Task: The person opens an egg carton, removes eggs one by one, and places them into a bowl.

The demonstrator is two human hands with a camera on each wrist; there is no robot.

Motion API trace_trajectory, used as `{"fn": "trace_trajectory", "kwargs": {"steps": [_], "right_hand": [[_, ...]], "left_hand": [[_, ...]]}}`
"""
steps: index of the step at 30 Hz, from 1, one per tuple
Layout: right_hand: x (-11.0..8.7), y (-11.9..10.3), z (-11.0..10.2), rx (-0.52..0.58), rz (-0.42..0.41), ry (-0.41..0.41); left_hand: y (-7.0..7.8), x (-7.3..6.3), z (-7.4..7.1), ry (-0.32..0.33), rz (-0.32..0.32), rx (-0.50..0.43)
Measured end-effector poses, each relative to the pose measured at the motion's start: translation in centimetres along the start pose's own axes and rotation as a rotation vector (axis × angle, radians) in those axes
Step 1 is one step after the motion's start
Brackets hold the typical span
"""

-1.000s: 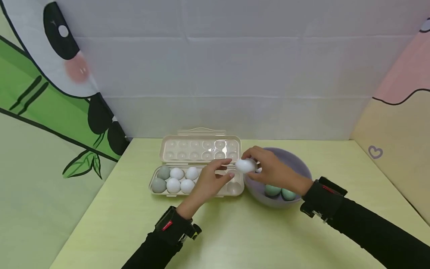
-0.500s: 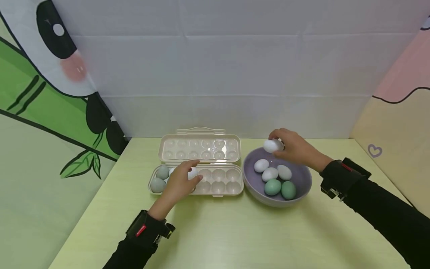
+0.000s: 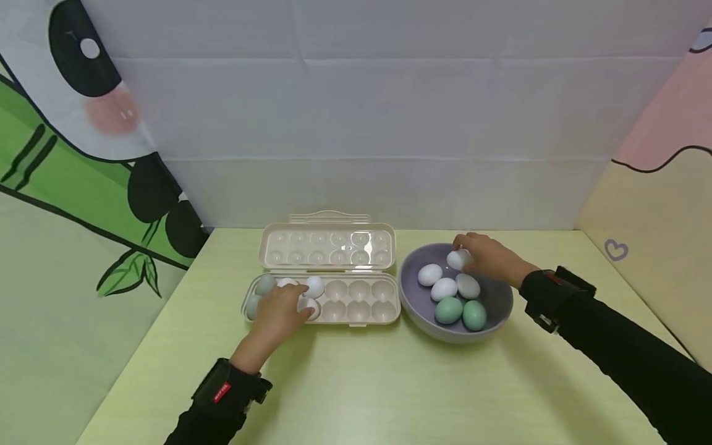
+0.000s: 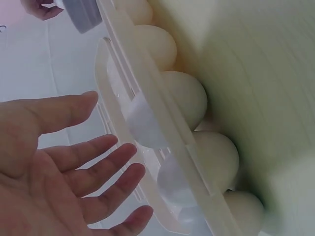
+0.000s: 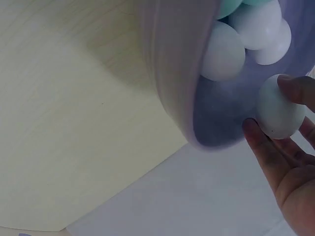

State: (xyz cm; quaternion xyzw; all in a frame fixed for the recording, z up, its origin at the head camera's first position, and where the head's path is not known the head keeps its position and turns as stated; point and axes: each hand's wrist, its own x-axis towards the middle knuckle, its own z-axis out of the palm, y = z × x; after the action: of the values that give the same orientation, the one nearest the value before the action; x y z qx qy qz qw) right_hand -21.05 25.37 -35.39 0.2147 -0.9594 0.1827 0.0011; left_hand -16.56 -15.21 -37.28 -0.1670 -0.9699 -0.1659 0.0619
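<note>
My right hand [image 3: 489, 257] holds a white egg [image 3: 458, 259] between thumb and fingers at the far side of a purple bowl [image 3: 410, 303]. In the right wrist view the same egg [image 5: 281, 109] shows just inside the bowl's rim. Below it lie white eggs [image 3: 444, 289] and green eggs [image 3: 449, 310]. Over the left part of an egg carton [image 3: 345, 323] my left hand [image 3: 276, 315] hovers, partly hiding the grey-green eggs [image 3: 266, 284] and white eggs [image 3: 315, 287] there. Its fingers [image 4: 106, 169] are spread and hold nothing in the left wrist view.
The carton's clear lid [image 3: 328, 245] stands raised behind its base. Bare cups [image 3: 358, 290] fill the carton's right half, close beside the bowl. A pale wooden table [image 3: 389, 395] lies underneath, with a white sheet [image 3: 389, 123] behind it.
My right hand has carried the white egg from beside the carton to over the bowl, then lowered it. My left hand has moved left over the filled cups.
</note>
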Motion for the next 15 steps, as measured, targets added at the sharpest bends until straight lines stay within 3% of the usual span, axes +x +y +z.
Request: {"fn": "trace_trajectory", "kwargs": {"steps": [8,15], "right_hand": [[0.0,-0.4,1.4,-0.049,0.005,-0.082],[-0.2,-0.1,1.9,-0.111,-0.014,-0.072]], "left_hand": [[-0.2,-0.6,0.6,-0.016,-0.025,0.09],[0.1,-0.4,0.9,-0.027,-0.027,0.09]]}}
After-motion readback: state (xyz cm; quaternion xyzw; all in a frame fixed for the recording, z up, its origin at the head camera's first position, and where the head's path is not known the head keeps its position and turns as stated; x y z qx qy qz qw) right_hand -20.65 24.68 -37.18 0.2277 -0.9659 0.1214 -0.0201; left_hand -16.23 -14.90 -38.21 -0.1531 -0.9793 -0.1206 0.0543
